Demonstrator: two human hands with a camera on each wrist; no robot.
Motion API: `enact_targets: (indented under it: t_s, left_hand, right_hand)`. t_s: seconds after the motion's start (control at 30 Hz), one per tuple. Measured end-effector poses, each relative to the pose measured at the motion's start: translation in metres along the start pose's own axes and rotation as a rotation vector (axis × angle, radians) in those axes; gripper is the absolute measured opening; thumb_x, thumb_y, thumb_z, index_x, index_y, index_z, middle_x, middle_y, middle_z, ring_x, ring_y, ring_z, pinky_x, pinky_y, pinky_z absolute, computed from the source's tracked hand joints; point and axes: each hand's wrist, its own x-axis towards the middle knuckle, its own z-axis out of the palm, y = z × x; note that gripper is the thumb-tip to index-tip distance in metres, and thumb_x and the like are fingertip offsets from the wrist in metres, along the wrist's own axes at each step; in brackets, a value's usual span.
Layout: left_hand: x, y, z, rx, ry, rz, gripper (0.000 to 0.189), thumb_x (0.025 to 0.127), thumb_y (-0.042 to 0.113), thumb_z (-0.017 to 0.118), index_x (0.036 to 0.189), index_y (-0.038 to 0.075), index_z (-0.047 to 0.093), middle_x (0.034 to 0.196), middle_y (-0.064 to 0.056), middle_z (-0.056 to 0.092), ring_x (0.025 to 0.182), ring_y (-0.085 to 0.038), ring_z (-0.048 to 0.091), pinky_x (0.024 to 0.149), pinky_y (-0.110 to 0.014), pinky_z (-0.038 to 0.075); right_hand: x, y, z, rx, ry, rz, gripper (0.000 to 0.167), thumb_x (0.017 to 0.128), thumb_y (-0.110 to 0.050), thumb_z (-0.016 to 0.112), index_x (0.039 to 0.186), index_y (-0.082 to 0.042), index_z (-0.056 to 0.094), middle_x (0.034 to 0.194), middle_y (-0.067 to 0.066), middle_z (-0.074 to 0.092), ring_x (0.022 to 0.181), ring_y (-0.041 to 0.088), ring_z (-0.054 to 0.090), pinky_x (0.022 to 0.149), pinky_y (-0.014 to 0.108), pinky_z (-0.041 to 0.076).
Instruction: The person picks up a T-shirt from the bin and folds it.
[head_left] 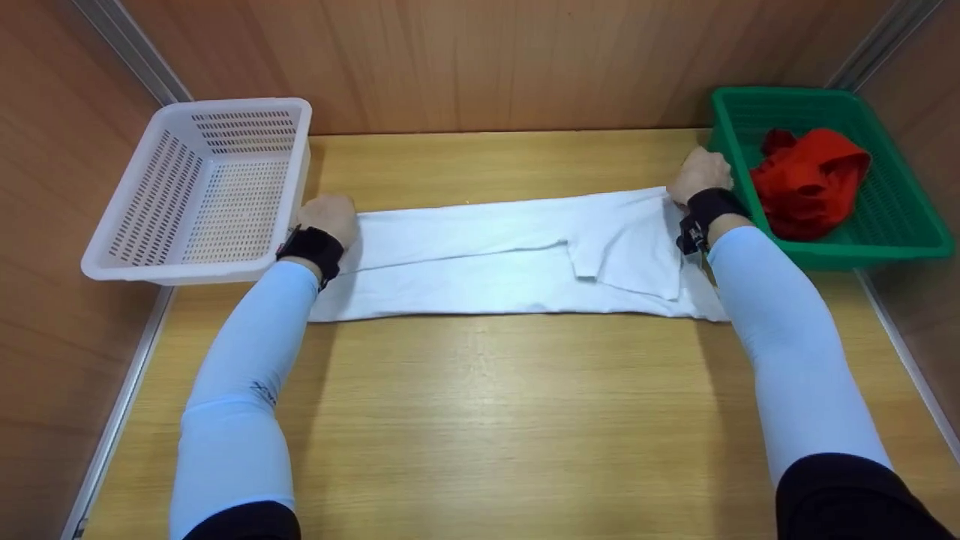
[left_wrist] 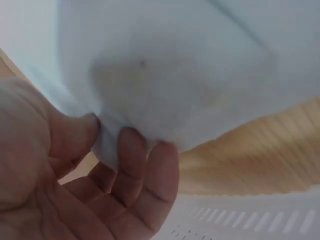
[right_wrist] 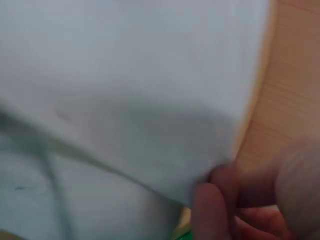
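Observation:
A white garment (head_left: 465,277), folded into a long strip with a short sleeve (head_left: 589,255) showing, lies across the wooden table. At its far left corner my left hand (head_left: 330,217) grips the cloth. In the left wrist view the thumb and fingers (left_wrist: 132,155) pinch the edge of the white fabric (left_wrist: 200,75). My right hand (head_left: 702,176) holds the far right corner, close beside the green basket. Seen from the right wrist, the thumb and fingertips (right_wrist: 210,207) pinch a corner of the fabric (right_wrist: 150,130), with a lower layer below it.
On the left stands a white perforated basket (head_left: 294,187) with nothing inside, right by my left hand. To the right, a green basket (head_left: 915,195) contains red cloth (head_left: 814,184). Wooden panels (head_left: 510,67) enclose the table (head_left: 480,420) at the back and both sides.

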Motion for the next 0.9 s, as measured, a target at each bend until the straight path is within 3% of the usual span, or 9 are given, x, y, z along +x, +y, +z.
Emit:
enact_targets:
  t_s: [0.07,0.13,0.27,0.37,0.47,0.53,0.67,0.8,0.9]
  left_hand:
    - [-0.001,0.005,0.003,0.01,0.041,-0.011,0.034,0.11,0.004,0.043,0.121,-0.013,0.07,0.125,-0.042,0.071,0.109,-0.057,0.075,0.091,-0.066,0.066]
    - [-0.005,0.011,0.005,0.014,0.089,0.005,0.035,0.11,0.006,0.044,0.13,-0.013,0.066,0.129,-0.042,0.065,0.111,-0.057,0.072,0.089,-0.067,0.065]
    - [-0.02,0.017,0.004,-0.06,0.067,0.116,0.027,0.101,0.015,0.058,0.114,-0.005,0.071,0.109,-0.028,0.072,0.096,-0.045,0.071,0.074,-0.057,0.06]
    - [-0.031,0.017,-0.002,-0.112,-0.081,0.19,0.016,0.089,0.021,0.068,0.088,0.005,0.073,0.082,-0.011,0.07,0.077,-0.031,0.064,0.061,-0.042,0.049]
    - [-0.039,0.013,-0.009,-0.093,-0.218,0.234,0.015,0.083,0.024,0.077,0.08,0.01,0.073,0.075,-0.003,0.064,0.075,-0.024,0.058,0.059,-0.034,0.042]
    - [-0.043,0.009,-0.012,-0.076,-0.267,0.254,0.015,0.082,0.025,0.082,0.08,0.011,0.075,0.076,-0.001,0.064,0.076,-0.022,0.058,0.061,-0.032,0.042]
    - [-0.047,-0.001,-0.015,-0.073,-0.291,0.256,0.015,0.081,0.024,0.085,0.081,0.012,0.076,0.077,-0.001,0.066,0.077,-0.022,0.059,0.062,-0.031,0.044]
    - [-0.045,-0.01,-0.014,-0.087,-0.271,0.238,0.019,0.08,0.026,0.086,0.082,0.011,0.075,0.079,-0.003,0.066,0.077,-0.024,0.059,0.061,-0.033,0.044]
    - [-0.044,-0.009,-0.013,-0.09,-0.273,0.23,0.021,0.081,0.028,0.088,0.083,0.011,0.074,0.083,-0.004,0.067,0.08,-0.024,0.059,0.063,-0.033,0.044]
  right_hand:
    - [-0.005,-0.003,0.006,-0.043,0.052,-0.019,0.057,0.105,-0.019,0.064,0.153,0.008,0.051,0.136,0.034,0.064,0.126,0.052,0.063,0.105,0.058,0.061]
    - [-0.014,-0.005,0.012,-0.084,0.103,-0.085,0.062,0.106,-0.02,0.061,0.158,0.008,0.045,0.139,0.037,0.064,0.129,0.057,0.064,0.112,0.066,0.057]
    - [-0.042,-0.007,0.021,-0.134,0.136,-0.313,0.039,0.103,-0.024,0.061,0.126,0.006,0.07,0.114,0.031,0.074,0.108,0.054,0.07,0.093,0.066,0.059]
    - [-0.066,-0.005,0.023,-0.183,-0.042,-0.461,0.03,0.099,-0.031,0.067,0.092,-0.004,0.078,0.088,0.018,0.077,0.085,0.038,0.072,0.071,0.049,0.057]
    - [-0.091,0.0,0.022,-0.271,-0.276,-0.53,0.031,0.092,-0.039,0.078,0.078,-0.013,0.076,0.072,0.004,0.07,0.069,0.022,0.065,0.059,0.033,0.048]
    - [-0.106,0.005,0.026,-0.307,-0.317,-0.588,0.035,0.089,-0.044,0.084,0.072,-0.016,0.071,0.066,-0.002,0.066,0.066,0.017,0.061,0.058,0.03,0.044]
    - [-0.132,0.005,0.046,-0.296,-0.098,-0.854,0.037,0.09,-0.048,0.088,0.08,-0.019,0.068,0.069,-0.004,0.062,0.067,0.017,0.054,0.06,0.034,0.04]
    - [-0.143,-0.011,0.069,-0.284,0.164,-1.167,0.026,0.092,-0.031,0.087,0.102,-0.014,0.07,0.075,0.001,0.067,0.057,0.018,0.055,0.052,0.039,0.047]
    - [-0.145,-0.024,0.079,-0.335,0.283,-1.312,0.019,0.092,-0.017,0.082,0.102,-0.009,0.069,0.076,0.007,0.067,0.054,0.022,0.057,0.047,0.043,0.05]
